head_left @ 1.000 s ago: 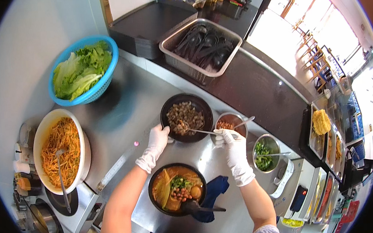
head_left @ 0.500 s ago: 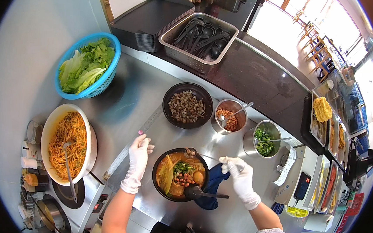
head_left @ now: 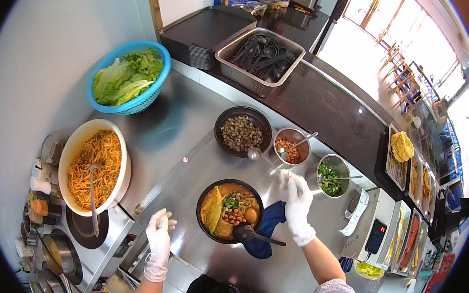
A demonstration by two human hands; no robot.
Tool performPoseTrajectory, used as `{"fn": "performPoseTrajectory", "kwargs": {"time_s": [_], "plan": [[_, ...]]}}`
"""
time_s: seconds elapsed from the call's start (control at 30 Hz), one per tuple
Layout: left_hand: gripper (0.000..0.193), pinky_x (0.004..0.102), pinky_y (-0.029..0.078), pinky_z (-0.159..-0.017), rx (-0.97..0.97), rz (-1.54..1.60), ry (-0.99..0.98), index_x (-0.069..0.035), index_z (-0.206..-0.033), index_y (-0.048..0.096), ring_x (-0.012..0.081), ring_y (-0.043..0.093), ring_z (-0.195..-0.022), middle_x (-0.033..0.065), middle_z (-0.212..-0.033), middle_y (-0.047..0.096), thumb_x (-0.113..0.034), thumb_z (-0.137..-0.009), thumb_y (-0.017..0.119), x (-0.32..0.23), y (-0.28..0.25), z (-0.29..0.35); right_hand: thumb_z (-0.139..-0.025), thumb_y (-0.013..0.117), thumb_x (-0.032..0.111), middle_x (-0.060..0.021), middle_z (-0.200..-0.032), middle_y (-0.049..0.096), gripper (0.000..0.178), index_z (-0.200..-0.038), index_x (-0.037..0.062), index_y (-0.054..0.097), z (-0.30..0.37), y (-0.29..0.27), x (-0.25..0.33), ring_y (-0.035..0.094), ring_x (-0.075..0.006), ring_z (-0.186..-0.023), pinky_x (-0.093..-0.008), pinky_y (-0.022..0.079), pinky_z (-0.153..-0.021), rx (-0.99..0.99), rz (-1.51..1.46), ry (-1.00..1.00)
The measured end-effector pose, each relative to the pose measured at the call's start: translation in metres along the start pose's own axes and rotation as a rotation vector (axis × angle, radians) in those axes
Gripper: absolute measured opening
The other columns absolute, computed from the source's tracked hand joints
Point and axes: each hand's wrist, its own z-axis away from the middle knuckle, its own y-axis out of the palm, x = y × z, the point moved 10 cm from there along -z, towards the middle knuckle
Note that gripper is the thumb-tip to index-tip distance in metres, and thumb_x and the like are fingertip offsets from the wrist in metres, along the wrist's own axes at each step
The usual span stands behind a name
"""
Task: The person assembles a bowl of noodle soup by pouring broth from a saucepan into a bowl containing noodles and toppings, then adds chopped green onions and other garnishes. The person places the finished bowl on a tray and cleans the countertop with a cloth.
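Observation:
My gloved right hand (head_left: 295,194) pinches the thin handle of a metal spoon (head_left: 254,153), whose bowl is at the near right rim of a dark bowl of small snails (head_left: 239,133). My gloved left hand (head_left: 159,229) is empty, fingers loosely bent and apart, left of the soup. Between my hands stands a black bowl of soup (head_left: 200,218) with a yellow fried sheet, chopped greens, peanuts, snails and a brown egg. A black ladle-like spoon (head_left: 247,233) rests in it, handle toward the right. A dark blue cloth (head_left: 273,216) lies partly under that bowl.
Peanuts fill a metal pot (head_left: 291,146); chopped greens fill another pot (head_left: 333,175). At left are a white tub of orange shreds (head_left: 126,171) and a blue lettuce basket (head_left: 132,106). Black trays (head_left: 203,30) and a spoon-filled metal pan (head_left: 263,86) line the back ledge.
My right hand has carried the spoon from above the soup to the snail bowl's rim, leaving snails on the soup. My left hand has drawn back toward me. The whole view has shifted.

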Motion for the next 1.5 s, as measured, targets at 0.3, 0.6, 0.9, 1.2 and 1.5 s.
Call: {"fn": "performPoseTrajectory", "kwargs": {"time_s": [0.3, 0.6, 0.9, 1.2, 1.5], "plan": [[0.020, 0.0262, 0.051, -0.066, -0.095, -0.074, -0.111, -0.001, -0.114, 0.060, 0.0123, 0.062, -0.075, 0.0059, -0.093, 0.066, -0.009, -0.096, 0.052, 0.063, -0.072, 0.100, -0.094, 0.059, 0.022, -0.0126, -0.093, 0.066, 0.028, -0.111, -0.0004, 0.059, -0.087, 0.081, -0.117, 0.066, -0.0242, -0.078, -0.0348, 0.057, -0.071, -0.038, -0.577, 0.431], [0.027, 0.0279, 0.053, -0.070, -0.092, -0.091, -0.341, -0.001, -0.114, 0.059, 0.0164, 0.065, -0.078, 0.0094, -0.096, 0.067, -0.021, -0.097, 0.056, 0.160, -0.148, 0.194, -0.093, 0.052, 0.007, 0.0050, -0.060, 0.038, 0.004, -0.094, 0.0036, 0.053, -0.049, 0.055, -0.123, 0.036, -0.0067, -0.048, -0.0247, 0.032, -0.043, 0.172, -0.805, 0.582], [0.019, 0.0282, 0.053, -0.074, -0.171, -0.452, 0.166, -0.003, -0.107, 0.065, 0.0182, 0.065, -0.075, 0.0092, -0.086, 0.067, -0.014, -0.093, 0.060, 0.108, -0.246, 0.193, -0.100, 0.050, 0.025, 0.0045, -0.083, 0.057, 0.027, -0.114, 0.0078, 0.065, 0.021, 0.113, 0.020, 0.049, -0.0046, -0.067, -0.0194, 0.042, -0.062, 0.138, -0.030, 0.104], [0.012, 0.0372, 0.051, -0.057, -0.733, -0.927, 0.429, -0.006, -0.093, 0.069, 0.0274, 0.063, -0.067, 0.0096, -0.080, 0.064, -0.009, -0.081, 0.066, -0.015, -0.491, 0.258, -0.090, 0.061, 0.006, -0.0087, -0.105, 0.068, 0.018, -0.106, 0.0003, 0.067, 0.364, 0.461, 0.200, 0.064, -0.0144, -0.084, -0.0279, 0.052, -0.075, 1.078, -0.035, -0.274], [0.041, 0.0382, 0.052, -0.068, -0.875, -0.596, -0.488, 0.004, -0.105, 0.063, 0.0249, 0.066, -0.076, 0.0154, -0.088, 0.066, -0.032, -0.086, 0.068, 0.129, -0.804, 0.361, -0.082, 0.067, 0.010, -0.0109, -0.090, 0.067, 0.025, -0.107, 0.0049, 0.065, 0.665, 0.598, 0.288, 0.066, -0.0260, -0.081, -0.0330, 0.054, -0.073, 1.647, -0.153, -1.008]]}}
